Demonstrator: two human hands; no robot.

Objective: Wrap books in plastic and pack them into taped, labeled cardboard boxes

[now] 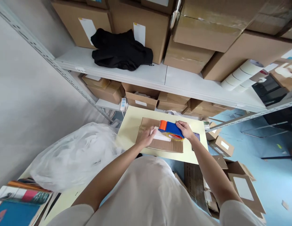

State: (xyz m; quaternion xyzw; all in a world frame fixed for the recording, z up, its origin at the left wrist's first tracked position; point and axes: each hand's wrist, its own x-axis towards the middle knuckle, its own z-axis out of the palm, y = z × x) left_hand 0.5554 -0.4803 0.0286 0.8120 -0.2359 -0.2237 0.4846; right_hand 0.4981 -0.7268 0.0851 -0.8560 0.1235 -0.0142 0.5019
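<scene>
On the table in front of me lies a flat brown cardboard box (164, 146) with a white label (161, 135) on top. My right hand (185, 129) is closed round a blue and orange tape dispenser (171, 128), held over the box's right half. A roll of tape shows on the dispenser's lower side. At the box's left part is my left hand (145, 138), slightly blurred, fingers apart beside the label's left end. A phone (197, 137) lies on the table just right of my right hand, partly covered by my forearm.
The pale yellow table (127, 125) stands against a shelf (146, 77) stacked with cartons. Black clothing (122, 50) and white rolls (242, 73) lie on the shelf. A bulky clear plastic bag (77, 153) sits left. Cardboard boxes (245, 188) crowd the floor at right.
</scene>
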